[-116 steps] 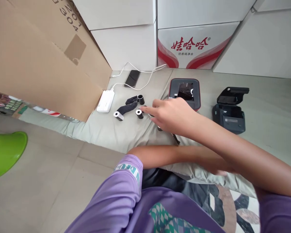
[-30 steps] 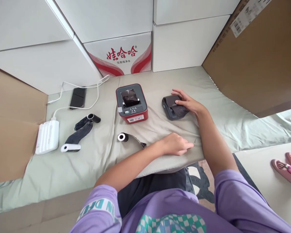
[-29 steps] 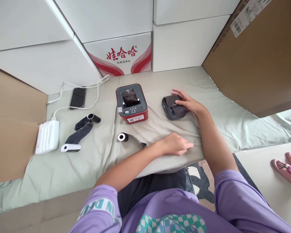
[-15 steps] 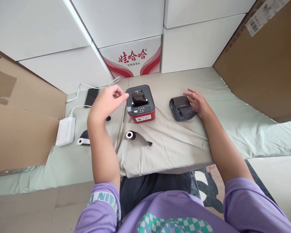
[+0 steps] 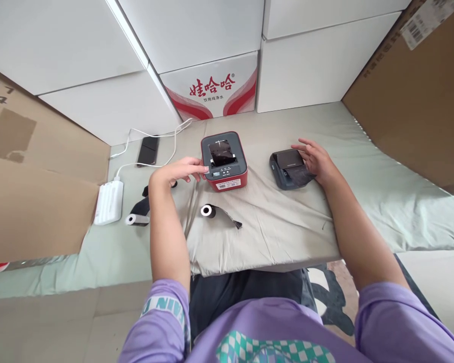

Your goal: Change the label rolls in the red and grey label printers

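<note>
My left hand (image 5: 181,170) reaches across the cloth-covered surface, fingers stretched out, fingertips touching the left side of a red and grey label printer (image 5: 224,160). My right hand (image 5: 314,159) lies open with spread fingers on the right part of a small dark grey printer (image 5: 289,168), whose lid is shut. A black ribbon roll (image 5: 209,210) with a loose tail lies on the cloth in front of the red printer. Two more black rolls (image 5: 138,214) lie to the left, partly hidden behind my left forearm.
A white power bank (image 5: 109,201) with a white cable and a black phone (image 5: 148,150) lie at the left. White boxes and a red-printed carton (image 5: 212,91) stand behind. Brown cardboard sheets (image 5: 412,96) flank both sides. Grey-green bedding (image 5: 401,201) covers the low platform.
My left hand has come down from mid-air to the left side of the red printer. A second ago it rested on the cloth near me. My right hand stays on the dark printer.
</note>
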`<action>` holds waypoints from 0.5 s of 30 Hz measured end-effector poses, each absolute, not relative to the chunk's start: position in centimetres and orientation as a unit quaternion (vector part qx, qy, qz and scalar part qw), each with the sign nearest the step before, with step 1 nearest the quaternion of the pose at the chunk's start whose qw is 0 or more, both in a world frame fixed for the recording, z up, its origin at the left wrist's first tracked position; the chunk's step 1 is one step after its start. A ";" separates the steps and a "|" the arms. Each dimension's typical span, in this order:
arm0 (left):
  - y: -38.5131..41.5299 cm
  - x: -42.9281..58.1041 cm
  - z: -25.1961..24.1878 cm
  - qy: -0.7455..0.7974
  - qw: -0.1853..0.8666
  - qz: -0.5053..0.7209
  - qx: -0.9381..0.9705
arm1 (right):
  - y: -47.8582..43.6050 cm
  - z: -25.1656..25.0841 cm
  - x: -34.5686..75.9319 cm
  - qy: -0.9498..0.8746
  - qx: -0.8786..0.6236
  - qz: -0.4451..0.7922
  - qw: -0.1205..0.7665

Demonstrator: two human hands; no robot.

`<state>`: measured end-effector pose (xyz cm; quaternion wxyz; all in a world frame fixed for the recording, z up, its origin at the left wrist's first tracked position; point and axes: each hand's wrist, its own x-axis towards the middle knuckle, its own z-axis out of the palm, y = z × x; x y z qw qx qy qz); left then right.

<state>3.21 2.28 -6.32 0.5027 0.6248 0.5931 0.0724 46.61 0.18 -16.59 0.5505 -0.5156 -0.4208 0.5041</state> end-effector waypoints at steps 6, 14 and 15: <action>2.7 3.5 -7.0 0.622 0.538 0.087 0.562 | 0.3 -16.8 46.5 -0.417 -0.519 0.498 0.556; 2.4 4.0 -6.4 0.620 0.513 0.100 0.585 | 0.2 -16.6 46.2 -0.417 -0.532 0.486 0.555; 2.4 3.8 -6.3 0.616 0.500 0.101 0.601 | 0.1 -16.6 46.2 -0.421 -0.534 0.483 0.552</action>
